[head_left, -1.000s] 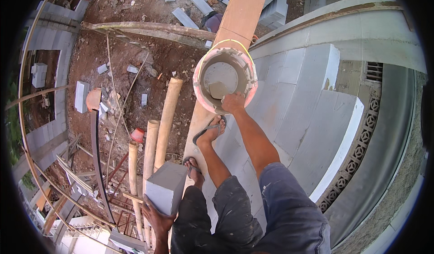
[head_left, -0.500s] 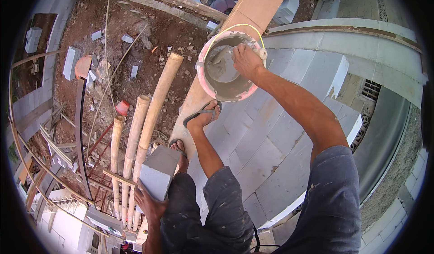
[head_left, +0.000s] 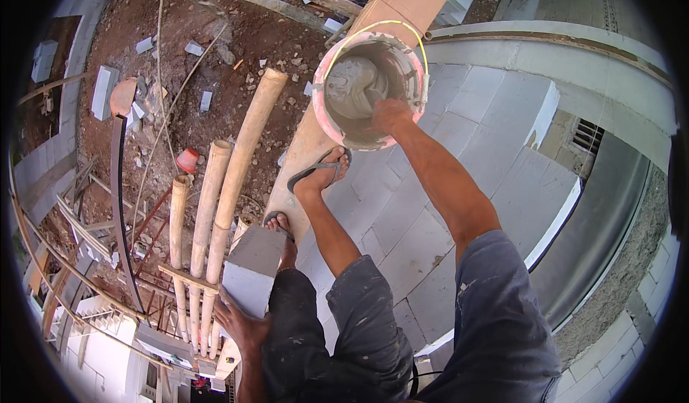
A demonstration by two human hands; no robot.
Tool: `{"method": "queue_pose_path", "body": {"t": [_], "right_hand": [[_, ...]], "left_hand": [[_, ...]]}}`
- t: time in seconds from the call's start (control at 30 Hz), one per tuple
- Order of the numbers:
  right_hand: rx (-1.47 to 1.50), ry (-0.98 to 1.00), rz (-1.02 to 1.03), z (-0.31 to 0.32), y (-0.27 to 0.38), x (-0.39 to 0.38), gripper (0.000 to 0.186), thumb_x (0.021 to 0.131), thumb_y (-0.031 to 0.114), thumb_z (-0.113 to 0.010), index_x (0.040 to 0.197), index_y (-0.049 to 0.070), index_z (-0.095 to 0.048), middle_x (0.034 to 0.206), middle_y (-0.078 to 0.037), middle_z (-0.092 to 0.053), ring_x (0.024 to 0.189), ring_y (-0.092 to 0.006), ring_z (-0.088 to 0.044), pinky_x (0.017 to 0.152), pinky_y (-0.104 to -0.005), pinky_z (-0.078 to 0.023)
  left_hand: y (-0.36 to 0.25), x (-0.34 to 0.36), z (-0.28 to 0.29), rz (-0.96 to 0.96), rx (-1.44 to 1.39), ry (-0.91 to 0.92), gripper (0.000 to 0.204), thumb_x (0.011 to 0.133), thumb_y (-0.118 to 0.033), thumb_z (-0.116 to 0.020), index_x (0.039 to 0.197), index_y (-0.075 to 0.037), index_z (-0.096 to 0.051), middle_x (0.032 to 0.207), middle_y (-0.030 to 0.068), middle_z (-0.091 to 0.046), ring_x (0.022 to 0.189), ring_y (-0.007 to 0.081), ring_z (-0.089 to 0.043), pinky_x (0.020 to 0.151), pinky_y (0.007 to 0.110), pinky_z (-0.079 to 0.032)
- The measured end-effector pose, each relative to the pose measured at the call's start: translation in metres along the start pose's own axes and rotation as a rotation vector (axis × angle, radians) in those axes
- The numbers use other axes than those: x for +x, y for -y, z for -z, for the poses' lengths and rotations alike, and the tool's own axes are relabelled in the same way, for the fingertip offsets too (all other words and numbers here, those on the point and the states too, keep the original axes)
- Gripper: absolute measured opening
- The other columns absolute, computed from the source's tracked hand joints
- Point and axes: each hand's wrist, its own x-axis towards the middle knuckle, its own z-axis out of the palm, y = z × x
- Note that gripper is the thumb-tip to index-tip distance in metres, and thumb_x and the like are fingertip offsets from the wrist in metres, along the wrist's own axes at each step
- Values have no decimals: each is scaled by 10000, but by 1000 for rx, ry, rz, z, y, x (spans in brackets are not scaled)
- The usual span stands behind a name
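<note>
My right hand (head_left: 393, 116) reaches into a pinkish bucket (head_left: 321, 110), its fingers closed round a trowel. Only a bit of the trowel's grey blade (head_left: 375, 96) shows; its handle is hidden. Wet grey mortar (head_left: 348, 78) lies in the bucket, with swirl marks on its surface. The bucket's yellow handle (head_left: 387, 22) leans over the far rim. My left hand (head_left: 244, 325) grips the lower left side of a pale grey block (head_left: 251, 288), beside my left leg. Part of that grip is hidden under the block.
Both sandalled feet stand on a long wooden plank (head_left: 301, 162). At right rises a wall of grey blocks (head_left: 430, 252). Upright bamboo poles (head_left: 247, 141) stand at left. Below, rubble-strewn soil (head_left: 280, 37) holds loose blocks and a small red bucket (head_left: 188, 160).
My right hand has moved toward me and lower inside the bucket, and the trowel handle's end no longer shows. The mortar has been stirred into swirls. My left hand still holds the block.
</note>
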Motion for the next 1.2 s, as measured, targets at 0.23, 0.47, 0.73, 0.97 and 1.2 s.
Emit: {"method": "queue_pose_path", "body": {"t": [0.23, 0.47, 0.73, 0.97, 1.2], "right_hand": [[148, -277, -59, 1, -12, 5, 392, 783, 336, -716, 1067, 67, -700, 1097, -151, -699, 1033, -289, -675, 853, -390, -554], [52, -329, 67, -45, 5, 23, 255, 788, 230, -648, 962, 65, -733, 1007, -155, -719, 968, -265, -695, 833, -359, -556], [327, -15, 47, -20, -22, 19, 398, 725, 240, -665, 1077, 58, -699, 1094, -154, -699, 1034, -311, -668, 864, -412, -546], [505, -225, 180, -43, -70, -39, 429, 670, 252, -680, 1042, 37, -691, 991, -183, -703, 971, -328, -672, 824, -426, -544], [673, -283, -33, -78, -65, -73, 376, 684, 273, -667, 998, 69, -703, 950, -191, -702, 900, -354, -676, 829, -449, -535]], "left_hand": [[0, 4, -14, 66, 14, 21, 1273, 473, -222, -840, 1526, -45, -146, 1381, 251, -344, 1307, 451, -320, 1115, 543, -242], [1, 14, -12, 4, 82, -55, 1255, 493, -218, -823, 1527, -38, -135, 1395, 252, -328, 1334, 464, -295, 1120, 568, -231], [-30, 42, 22, -65, -40, -15, 1273, 453, -166, -840, 1520, -58, -156, 1377, 265, -333, 1298, 465, -318, 1125, 563, -220], [-43, 59, 38, -124, -91, -119, 1255, 459, -171, -828, 1515, -34, -165, 1398, 285, -316, 1313, 489, -306, 1106, 576, -262], [-38, 76, 36, -228, -12, -266, 1244, 428, -159, -799, 1510, -43, -195, 1388, 277, -339, 1293, 478, -351, 1096, 574, -299]]}}
